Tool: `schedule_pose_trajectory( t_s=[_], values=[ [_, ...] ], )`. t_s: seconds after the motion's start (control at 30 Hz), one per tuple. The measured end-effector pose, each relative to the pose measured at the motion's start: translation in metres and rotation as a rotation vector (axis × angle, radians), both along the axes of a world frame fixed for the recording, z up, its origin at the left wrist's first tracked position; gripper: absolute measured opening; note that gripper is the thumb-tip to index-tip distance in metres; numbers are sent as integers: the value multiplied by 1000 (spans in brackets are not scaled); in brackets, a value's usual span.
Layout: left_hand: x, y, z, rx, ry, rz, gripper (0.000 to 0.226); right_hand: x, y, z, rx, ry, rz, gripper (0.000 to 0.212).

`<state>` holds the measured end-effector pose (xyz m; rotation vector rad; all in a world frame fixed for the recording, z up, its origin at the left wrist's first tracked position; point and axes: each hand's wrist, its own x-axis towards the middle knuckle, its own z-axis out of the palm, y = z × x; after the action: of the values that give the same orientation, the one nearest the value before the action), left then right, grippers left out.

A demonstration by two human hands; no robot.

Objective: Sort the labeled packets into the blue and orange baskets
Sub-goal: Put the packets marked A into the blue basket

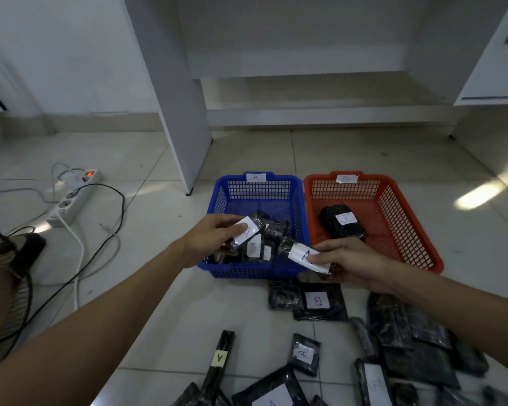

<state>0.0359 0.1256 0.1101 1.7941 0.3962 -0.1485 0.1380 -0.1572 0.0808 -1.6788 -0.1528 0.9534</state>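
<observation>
At frame centre, the left hand [210, 240] pinches a labeled packet [247, 234] over the blue basket [301, 224], long axis slanting up-right. The right hand [351, 263] grips an A-marked packet [301, 254] at that basket's lower-right rim, nearer blue than the orange basket [393, 218], which holds one packet [342, 222]; blue holds several.

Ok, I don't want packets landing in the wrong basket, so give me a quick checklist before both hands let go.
1. Left hand grips a packet over the blue basket: ok.
2. Left packet's letter legible: cannot tell, blurred.
3. Right hand pinches a packet labelled A: ok.
4. Right packet over the blue basket: not ok, it hangs at the near right corner, partly outside.
5. Blue basket tagged A: ok.
6. Orange basket tag reads B: cannot tell, blurred.
</observation>
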Motion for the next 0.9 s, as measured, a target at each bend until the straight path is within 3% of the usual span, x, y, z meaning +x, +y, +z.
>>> schedule_pose_trajectory(
  t_s=[0.23, 0.43, 0.67, 0.9],
  values=[
    [71, -36, 0, 100, -24, -155, 41, 36, -51, 5, -10, -63, -113, 30],
    [138, -107, -10, 210, -30, -341, 33, 52, -121, 4, -52, -98, -187, 39],
    [200, -176, -58, 622, 99, -737, 37, 45, -197, -6, -108, -77, -258, 18],
    [206, -189, -97, 797, 196, -807, 39, 37, -221, -9, -154, -79, -285, 17]
  ],
)
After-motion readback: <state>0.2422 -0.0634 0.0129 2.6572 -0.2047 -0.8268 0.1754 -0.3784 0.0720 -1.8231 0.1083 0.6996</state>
